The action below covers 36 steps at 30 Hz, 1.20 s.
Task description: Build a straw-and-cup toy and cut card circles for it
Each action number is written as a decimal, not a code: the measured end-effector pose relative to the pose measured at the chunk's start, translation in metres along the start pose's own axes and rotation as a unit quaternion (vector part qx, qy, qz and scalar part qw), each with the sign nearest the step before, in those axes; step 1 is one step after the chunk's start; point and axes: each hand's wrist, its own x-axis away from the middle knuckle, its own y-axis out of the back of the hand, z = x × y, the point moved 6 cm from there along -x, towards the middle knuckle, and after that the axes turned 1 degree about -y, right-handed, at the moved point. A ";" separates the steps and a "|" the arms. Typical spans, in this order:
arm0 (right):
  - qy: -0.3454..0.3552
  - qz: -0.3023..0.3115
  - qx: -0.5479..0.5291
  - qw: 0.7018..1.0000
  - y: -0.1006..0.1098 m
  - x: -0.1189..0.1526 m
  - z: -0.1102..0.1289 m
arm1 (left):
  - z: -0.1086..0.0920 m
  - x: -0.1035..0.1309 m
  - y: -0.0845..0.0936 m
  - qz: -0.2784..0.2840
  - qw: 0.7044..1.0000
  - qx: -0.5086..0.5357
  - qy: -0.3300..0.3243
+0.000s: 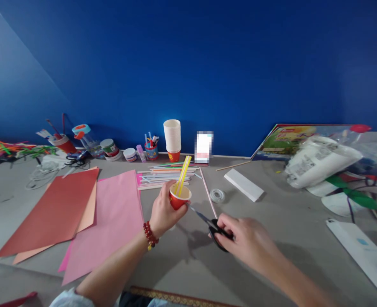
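Note:
My left hand (163,209) is wrapped round a red paper cup (177,202), tilted a little with its pale inside showing. Two yellow striped straws (184,175) stand up out of the cup. In my right hand (239,232) is a pair of scissors (218,232) with black handles, my fingers through the loops. The blades point left and their tips reach the side of the cup near my left fingertips; whether they pierce it I cannot tell. A roll of clear tape (217,195) lies just beyond the scissors.
Straws in several colours (166,177) lie behind the cup. Red paper (57,209) and pink paper (111,221) cover the left side. Stacked paper cups (172,138) stand by the blue wall. A folded white card (244,184) and plastic bags (323,160) are on the right.

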 end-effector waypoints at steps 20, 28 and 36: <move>-0.185 0.260 -0.599 0.734 -0.047 0.004 0.009 | -0.001 0.000 0.011 -0.065 0.996 -0.025 -0.052; 0.083 -0.063 0.227 0.968 0.028 -0.009 0.019 | 0.005 -0.003 0.003 -0.004 0.999 -0.032 -0.010; 0.032 0.001 0.156 0.987 0.020 -0.010 0.012 | 0.006 -0.002 0.000 -0.015 1.000 0.014 0.022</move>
